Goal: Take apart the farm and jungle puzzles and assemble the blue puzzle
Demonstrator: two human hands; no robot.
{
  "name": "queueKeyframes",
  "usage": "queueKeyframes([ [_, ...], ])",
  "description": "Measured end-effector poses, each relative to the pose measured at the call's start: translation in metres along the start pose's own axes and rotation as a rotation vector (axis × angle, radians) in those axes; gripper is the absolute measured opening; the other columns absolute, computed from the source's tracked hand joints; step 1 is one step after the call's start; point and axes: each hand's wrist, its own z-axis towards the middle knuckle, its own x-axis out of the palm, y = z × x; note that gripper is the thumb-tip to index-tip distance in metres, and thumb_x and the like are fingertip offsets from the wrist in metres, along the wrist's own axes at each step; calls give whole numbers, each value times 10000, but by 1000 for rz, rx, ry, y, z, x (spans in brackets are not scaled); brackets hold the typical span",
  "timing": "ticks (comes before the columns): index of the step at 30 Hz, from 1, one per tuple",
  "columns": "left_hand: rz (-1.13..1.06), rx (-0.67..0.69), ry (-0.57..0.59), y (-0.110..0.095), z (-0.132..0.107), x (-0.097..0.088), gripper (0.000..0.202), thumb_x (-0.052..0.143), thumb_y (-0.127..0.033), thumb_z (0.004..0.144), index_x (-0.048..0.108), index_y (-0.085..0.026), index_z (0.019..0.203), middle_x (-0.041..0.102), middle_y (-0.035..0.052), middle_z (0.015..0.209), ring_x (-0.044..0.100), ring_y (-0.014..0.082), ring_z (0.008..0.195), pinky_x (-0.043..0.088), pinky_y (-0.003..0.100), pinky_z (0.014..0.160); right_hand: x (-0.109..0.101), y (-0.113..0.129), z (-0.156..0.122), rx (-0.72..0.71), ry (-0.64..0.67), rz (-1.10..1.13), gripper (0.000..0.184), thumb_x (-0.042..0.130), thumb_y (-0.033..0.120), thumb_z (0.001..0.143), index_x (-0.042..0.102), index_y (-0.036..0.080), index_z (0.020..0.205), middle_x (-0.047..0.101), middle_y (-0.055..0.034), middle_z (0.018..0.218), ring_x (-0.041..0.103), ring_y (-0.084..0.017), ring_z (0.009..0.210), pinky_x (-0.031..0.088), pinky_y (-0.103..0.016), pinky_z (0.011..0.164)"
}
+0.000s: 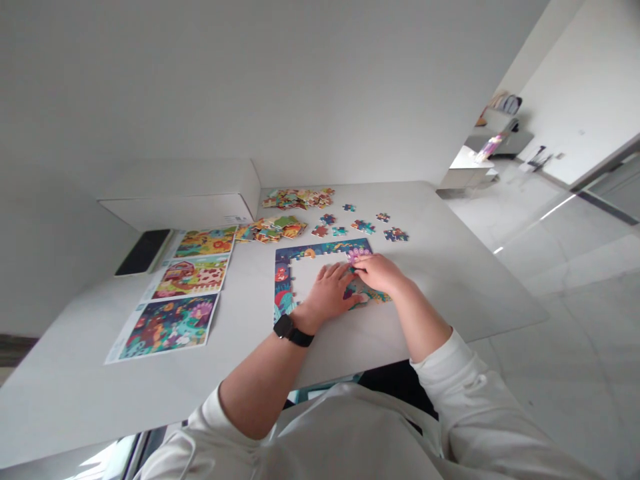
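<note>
A partly assembled jigsaw puzzle lies on the table, its dark blue border framing a bare middle and its right side filled in. My left hand, with a black watch on the wrist, rests flat over the puzzle's lower part, fingers spread. At the right side of the puzzle, below the pink-purple part, my right hand has its fingers closed on a small dark puzzle piece, mostly hidden by the fingertips. Both hands' fingertips nearly meet there. Several loose puzzle pieces lie beyond the puzzle.
Two heaps of puzzle pieces sit near the wall. To the left are a sheet with three printed pictures, a dark phone-like slab and a long white box. The table's right edge borders a tiled floor.
</note>
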Motion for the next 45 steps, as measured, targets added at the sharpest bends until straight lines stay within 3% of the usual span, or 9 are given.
queueKeyframes([
  [6,-12,-18,-30,4,4,1,441,662,-454,1019,722,-252,1406,592,132,1609,515,353,1512,367,555,1288,4,4,-2,77,-20,39,301,716,417,986,830,393,1263,789,-3,1367,726,-268,1262,536,-366,1138],
  [11,-111,-45,-157,7,6,-1,248,703,-335,986,799,-236,1192,632,140,1542,592,338,1420,457,530,1227,-7,-10,-1,152,-126,170,262,693,432,998,859,341,1178,865,-34,1079,794,-252,1018,590,-335,963],
  [16,-372,-79,-382,8,11,-15,164,627,-247,1023,785,-219,1053,793,107,1173,722,266,1150,547,443,1084,-26,-75,0,402,-551,305,323,584,291,1008,832,241,1210,834,-71,1227,771,-247,1127,572,-360,1023],
  [21,-752,-300,-491,10,15,-24,145,705,-330,962,734,-205,894,768,40,857,707,184,787,562,303,766,-23,-141,-5,683,-660,238,363,577,232,955,801,174,1235,803,-147,1277,739,-299,1177,542,-430,1092],
  [24,-926,-389,-540,11,17,-23,342,782,-501,897,653,-205,786,668,-4,692,601,141,619,468,253,604,-12,-151,-1,697,-646,170,408,606,270,956,766,157,1313,756,-173,1379,693,-314,1278,502,-453,1155],
  [29,-1063,-384,-546,11,18,-19,517,732,-693,890,614,-206,764,634,-2,673,561,129,609,427,248,586,-1,-140,15,574,-528,93,506,714,386,946,711,235,1429,741,-140,1417,685,-322,1291,517,-459,1136],
  [34,-1101,-378,-521,9,19,-19,532,714,-717,893,611,-207,781,637,5,697,569,134,643,415,255,599,-1,-137,12,543,-468,48,471,761,359,897,747,284,1361,755,-118,1323,694,-303,1229,527,-427,1097],
  [40,-1102,-385,-484,7,18,-20,504,692,-694,912,606,-209,804,628,0,709,575,137,668,426,258,621,-6,-138,-4,598,-304,43,693,778,352,855,634,264,1526,684,-163,1375,670,-315,1232,519,-422,1082],
  [45,-1082,-387,-482,6,18,-20,464,682,-655,931,618,-209,825,630,-2,714,597,142,688,447,263,645,-5,-128,6,624,-411,16,490,687,466,966,731,236,1397,678,-181,1378,645,-340,1265,503,-451,1104],
])
